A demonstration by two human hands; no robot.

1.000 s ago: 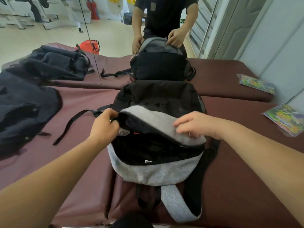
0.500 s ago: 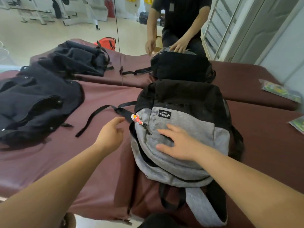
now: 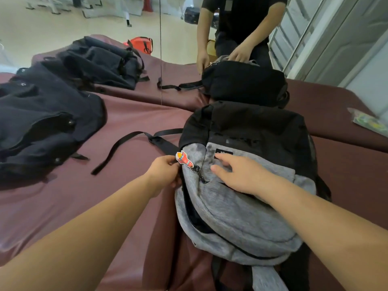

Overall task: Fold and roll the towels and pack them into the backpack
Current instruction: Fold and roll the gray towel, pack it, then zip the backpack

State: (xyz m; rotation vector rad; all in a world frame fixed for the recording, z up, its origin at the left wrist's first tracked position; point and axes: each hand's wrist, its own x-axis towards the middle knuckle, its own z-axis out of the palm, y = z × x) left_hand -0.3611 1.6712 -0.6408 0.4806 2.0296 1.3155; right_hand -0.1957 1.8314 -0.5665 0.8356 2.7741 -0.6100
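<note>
view: head
backpack (image 3: 241, 211): grey and black, flat on the mat (image 3: 134, 122), at the near edge, right of middle; black end points to the far edge
left hand (image 3: 165, 173): fingers curled, pinching the backpack's left rim just beside the red charm (image 3: 184, 159); can't tell if the zip pull is between them
right hand (image 3: 237, 175): flat, fingers spread, pressing the grey front panel down
zip gap (image 3: 192, 208): open along the left side, dark inside
towels: none in sight; judged already inside
change: a second ago both hands held the grey flap up with the inside exposed; half a second ago the flap was down and the left hand was loose beside it; now the left hand has closed on the rim
meaning: packing looks done, the step is zipping shut; right hand steadies, left hand should run the zip
risk: bulge under the flap may snag the zip
strap (image 3: 126, 143): black, loose on the mat, left of the backpack
dark bag (image 3: 42, 122): at the left edge, well apart
</note>
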